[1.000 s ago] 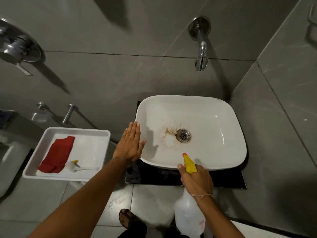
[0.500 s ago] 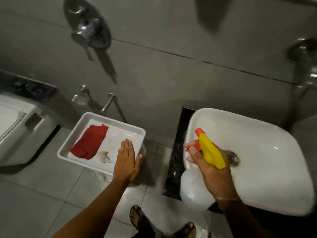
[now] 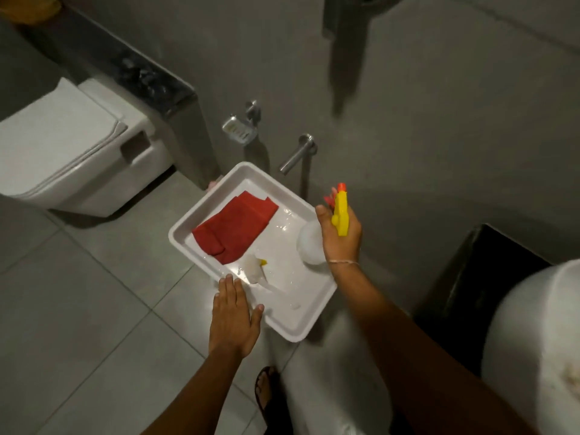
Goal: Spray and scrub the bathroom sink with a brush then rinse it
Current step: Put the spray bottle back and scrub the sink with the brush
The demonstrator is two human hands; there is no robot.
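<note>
Risk lies at the tray [image 3: 309,324]: the right hand [image 3: 340,237], clamped on the spray bottle [image 3: 340,215] above its far side, could set it on the rim and tip it. The left hand [image 3: 233,318], fingers flat and together, hovers over the near edge beside the brush [image 3: 255,270]; sink [image 3: 533,334] sits well apart.

The right hand [image 3: 341,237] has carried the spray bottle [image 3: 340,215] away from the sink [image 3: 533,340], where it was a second ago, and now holds it over the tray's [image 3: 292,332] far right side. The left hand [image 3: 233,318], flat with fingers straight, has come from the sink's rim to the tray's near edge, fingertips just short of the brush [image 3: 255,270]. The sink now lies well right of both hands.
</note>
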